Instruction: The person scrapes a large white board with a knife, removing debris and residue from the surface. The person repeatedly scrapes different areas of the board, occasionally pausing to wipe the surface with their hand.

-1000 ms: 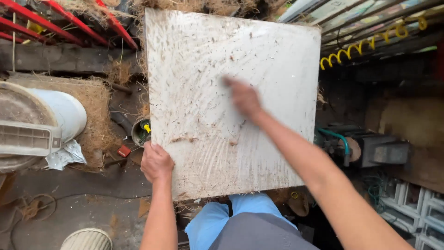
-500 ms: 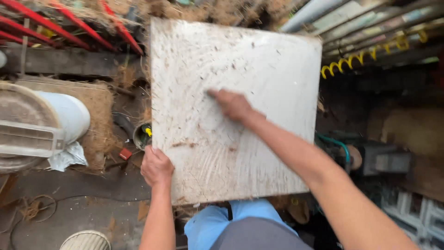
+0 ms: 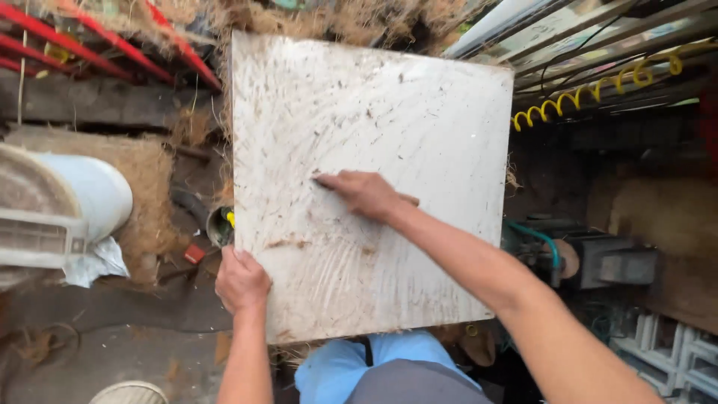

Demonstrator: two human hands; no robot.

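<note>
A large square white board [image 3: 419, 127], streaked with brown dirt and fibres, lies flat in front of me. My left hand [image 3: 241, 280] grips its near left edge. My right hand [image 3: 363, 193] lies flat on the board's middle, fingers together and pointing left, touching the dirty surface. It holds nothing.
A white cylinder drum [image 3: 78, 198] and a white fan housing [image 3: 30, 236] lie at the left beside a mat of brown fibre [image 3: 153, 202]. Red metal bars [image 3: 90, 41] run at the top left. A yellow coiled hose [image 3: 591, 93] and a machine [image 3: 591, 258] are at the right.
My right hand has swept across the board from the upper middle leftwards and down to its centre. My left hand has stayed on the board's edge.
</note>
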